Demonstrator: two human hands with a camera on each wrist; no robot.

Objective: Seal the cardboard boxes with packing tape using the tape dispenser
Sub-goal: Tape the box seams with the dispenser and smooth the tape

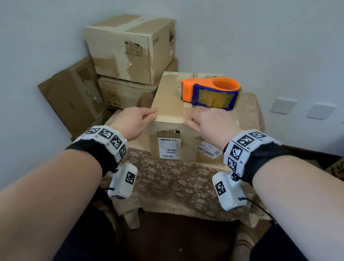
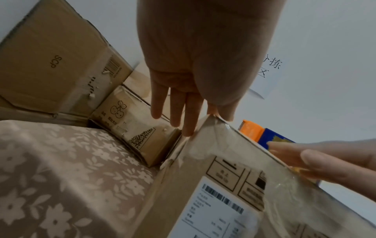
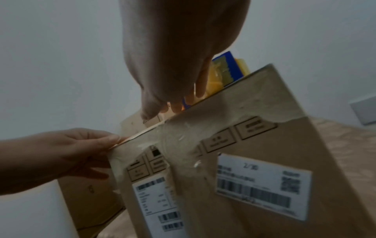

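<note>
A brown cardboard box point(image 1: 169, 101) with shipping labels stands on the cloth-covered table point(image 1: 173, 181); glossy tape covers its top and front point(image 3: 264, 136). The orange and blue tape dispenser point(image 1: 210, 92) lies on the box's top, toward the right. My left hand point(image 1: 151, 113) pinches the near left corner of the top, thumb above and fingers point(image 2: 189, 127) down the side. My right hand point(image 1: 188, 117) lies flat on the top's front edge, fingers straight, just in front of the dispenser point(image 3: 227, 69). Whether it touches the dispenser, I cannot tell.
Taped cardboard boxes point(image 1: 130, 46) are stacked against the wall at the back left, one point(image 1: 67, 94) leaning below them. Another box point(image 1: 343, 169) sits low at the right. Wall sockets point(image 1: 282, 105) line the right wall. The table's front edge is near my knees.
</note>
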